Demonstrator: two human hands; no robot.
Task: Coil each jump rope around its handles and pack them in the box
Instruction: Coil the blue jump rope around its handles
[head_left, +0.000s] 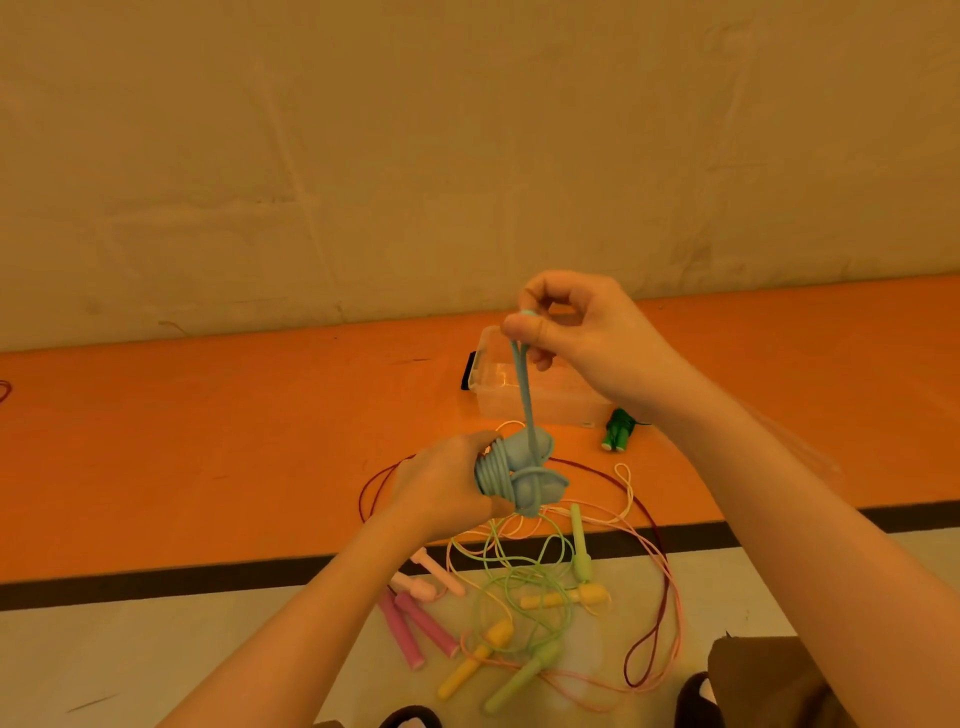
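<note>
- The blue jump rope is held in the air over the orange floor, most of its cord already wound in tight turns around its two handles, which lie side by side.
- The left hand grips the wound end of the bundle, fingers curled round the coils, likely to keep the turns from slipping loose.
- The right hand is raised above it and pinches the last loop of cord between thumb and forefinger, pulling it taut and upright; the other fingers are curled.
- That taut loop runs down between the two handle ends, which looks like a final tuck or tie.
- The clear box stands open just behind the hands, near enough for an easy drop.
- Loose ropes in pink, yellow and green lie tangled on the floor below, not yet coiled; a green bundle lies beside the box.
</note>
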